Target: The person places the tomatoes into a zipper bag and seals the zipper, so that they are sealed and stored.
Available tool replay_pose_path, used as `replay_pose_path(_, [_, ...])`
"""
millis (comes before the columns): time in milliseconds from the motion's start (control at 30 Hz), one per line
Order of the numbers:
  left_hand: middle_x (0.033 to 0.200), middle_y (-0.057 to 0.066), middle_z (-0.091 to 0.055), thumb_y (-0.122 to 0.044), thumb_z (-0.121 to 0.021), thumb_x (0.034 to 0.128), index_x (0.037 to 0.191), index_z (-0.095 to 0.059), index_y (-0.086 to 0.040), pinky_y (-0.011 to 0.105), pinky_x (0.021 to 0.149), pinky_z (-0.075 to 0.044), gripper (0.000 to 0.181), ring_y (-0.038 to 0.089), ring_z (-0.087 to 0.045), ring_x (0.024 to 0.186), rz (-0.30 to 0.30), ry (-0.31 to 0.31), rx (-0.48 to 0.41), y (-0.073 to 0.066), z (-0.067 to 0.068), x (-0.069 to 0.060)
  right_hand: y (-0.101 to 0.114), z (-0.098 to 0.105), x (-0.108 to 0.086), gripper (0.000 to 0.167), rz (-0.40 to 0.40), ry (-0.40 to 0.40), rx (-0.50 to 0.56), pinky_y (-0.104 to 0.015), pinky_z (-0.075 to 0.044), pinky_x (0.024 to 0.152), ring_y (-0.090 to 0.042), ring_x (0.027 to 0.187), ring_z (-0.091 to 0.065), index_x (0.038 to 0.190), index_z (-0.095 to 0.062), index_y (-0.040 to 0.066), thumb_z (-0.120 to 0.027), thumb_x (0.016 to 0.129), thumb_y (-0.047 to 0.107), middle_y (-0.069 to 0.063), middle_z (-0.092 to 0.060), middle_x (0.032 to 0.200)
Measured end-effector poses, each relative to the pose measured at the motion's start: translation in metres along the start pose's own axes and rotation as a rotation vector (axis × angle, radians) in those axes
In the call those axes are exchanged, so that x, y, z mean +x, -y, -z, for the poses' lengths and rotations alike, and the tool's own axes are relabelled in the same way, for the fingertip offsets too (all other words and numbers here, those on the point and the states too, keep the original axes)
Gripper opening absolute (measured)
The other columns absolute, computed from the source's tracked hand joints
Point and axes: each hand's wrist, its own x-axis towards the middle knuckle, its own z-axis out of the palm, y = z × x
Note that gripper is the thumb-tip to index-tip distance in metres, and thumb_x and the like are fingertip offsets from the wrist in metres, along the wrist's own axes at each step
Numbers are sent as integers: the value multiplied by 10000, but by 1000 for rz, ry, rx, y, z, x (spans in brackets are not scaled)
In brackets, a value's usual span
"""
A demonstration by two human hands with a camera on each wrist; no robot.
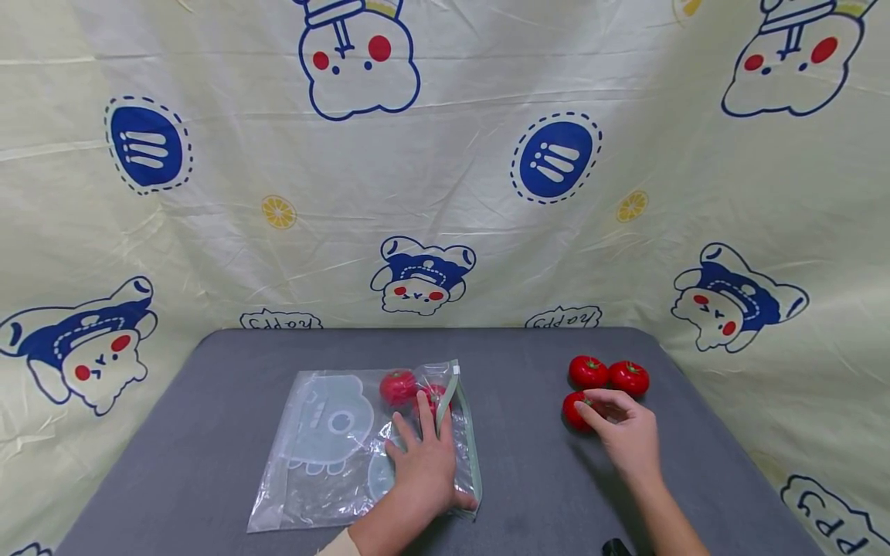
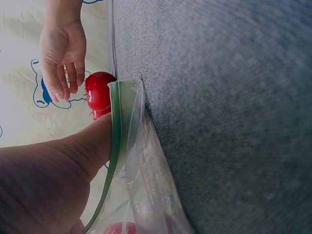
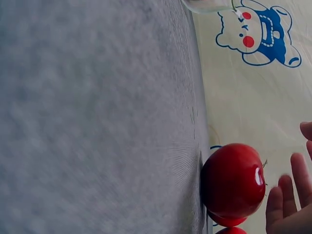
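A clear zip bag (image 1: 278,494) with a pale cartoon print and green zip edge lies on the table. Two red tomatoes (image 1: 398,388) show inside, near its upper right. My left hand (image 1: 424,467) rests on the bag with fingers spread, beside the zip edge. To the right, a group of three tomatoes sits on the table: a front tomato (image 1: 573,413), a back tomato (image 1: 587,372) and a right tomato (image 1: 629,378). My right hand (image 1: 633,436) hovers over the front one; in the right wrist view its fingers (image 3: 302,180) are apart from the tomato (image 3: 234,180).
A grey table (image 1: 514,479) carries everything. Behind it hangs a pale cartoon-printed cloth (image 1: 473,177). A small black object (image 1: 616,547) lies at the front edge, partly cut off by the frame.
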Motion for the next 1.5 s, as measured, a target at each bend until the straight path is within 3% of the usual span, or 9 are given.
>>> replay_pose_path(133, [1724,185,24,-575,-1003,435,1574,-365,-181,779,1110,-296,1364,635,-107,1499,-1,4,10,0,-1,1,-2,3,5,292,-30,15,-86,-114,-486,879,-123,1059,-603,1137,-771,129,-824,884,264,-65,-724,1168])
replay_pose_path(267, [1724,187,18,-580,-1003,433,1575,-362,-177,761,1115,-312,1371,634,-113,1498,-5,-2,18,1,-2,0,-5,5,10,409,-87,94,-123,-333,-469,1027,-240,1248,-517,1236,-731,119,-823,882,302,-110,-625,1342])
replay_pose_path(333, [1724,187,15,-576,-1004,434,1574,-364,-176,755,1115,-318,1367,634,-117,1497,-8,-5,18,1,-3,0,-7,5,12,496,-120,138,-134,-443,-469,1036,-315,1315,-473,1303,-689,109,-828,874,314,-154,-554,1424])
replay_pose_path(400, [1723,187,12,-572,-1004,435,1573,-366,-175,753,1115,-323,1364,636,-122,1495,-10,-7,17,1,-3,0,-10,6,14,579,-154,179,-136,-482,-480,1032,-376,1359,-439,1371,-632,100,-831,869,312,-188,-496,1483])
replay_pose_path(567, [1722,193,10,-575,-1004,434,1571,-374,-176,751,1113,-328,1360,640,-127,1491,-14,-8,17,1,-3,0,-16,5,19,745,-207,268,-147,-462,-522,972,-419,1363,-408,1485,-490,83,-832,864,310,-248,-437,1525])
replay_pose_path(867, [1721,197,23,-576,-1000,442,1569,-376,-175,753,1111,-328,1349,645,-124,1488,-20,0,12,1,-2,0,-17,6,23,807,-267,324,-142,-277,-509,795,-420,1308,-419,1503,-447,52,-834,856,338,-284,-432,1513])
replay_pose_path(1167, [1720,195,14,-563,-1000,452,1566,-375,-168,746,1118,-327,1338,641,-129,1489,-19,-4,2,2,-2,1,-18,8,27,821,-270,359,-182,-397,-561,860,-428,1272,-441,1486,-470,25,-838,843,381,-293,-454,1495])
replay_pose_path(1500, [1718,205,2,-560,-1002,448,1578,-355,-162,746,1109,-339,1361,651,-147,1479,-34,-22,3,3,-3,-1,-18,10,28,834,-271,372,-180,-281,-512,762,-418,1241,-461,1489,-477,26,-837,842,413,-308,-468,1461])
